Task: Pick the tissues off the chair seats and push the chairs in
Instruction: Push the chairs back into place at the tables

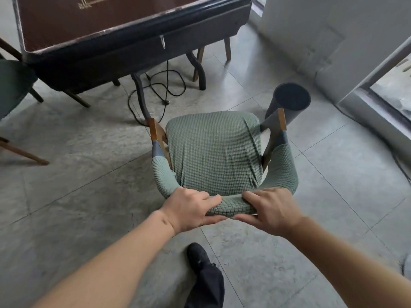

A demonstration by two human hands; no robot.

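Gripping: both sets of fingers (209, 200) were closed around the padded top rail of the chair's backrest (231, 206), thumbs underneath, the rest curled over the top.
Left hand: the left hand (189, 210) held the rail left of its middle.
Right hand: the right hand (273, 208) held it just beside, right of the middle, the two thumbs nearly meeting below.
Chair: the chair (214, 150) stood on the tiled floor (93, 174), facing the counter (89, 21) but well apart from it, its seat bare with no tissue on it.
Handling: the knitted green cover looked soft and stretchy, so it would likely slide a little over the stiff frame beneath; a firm hold on the rail, as here, seemed the right place. The wooden frame probably gave moderate weight, and the legs would drag on tile.
Obstacles: a black cable (164, 85) lay looped on the floor between chair and counter, and a dark bin (289, 101) stood just beside the right armrest (282, 120).
Other chairs: a dark green chair (13, 85) sat at the left; its seat was partly cut off, so perhaps a tissue remained unseen.
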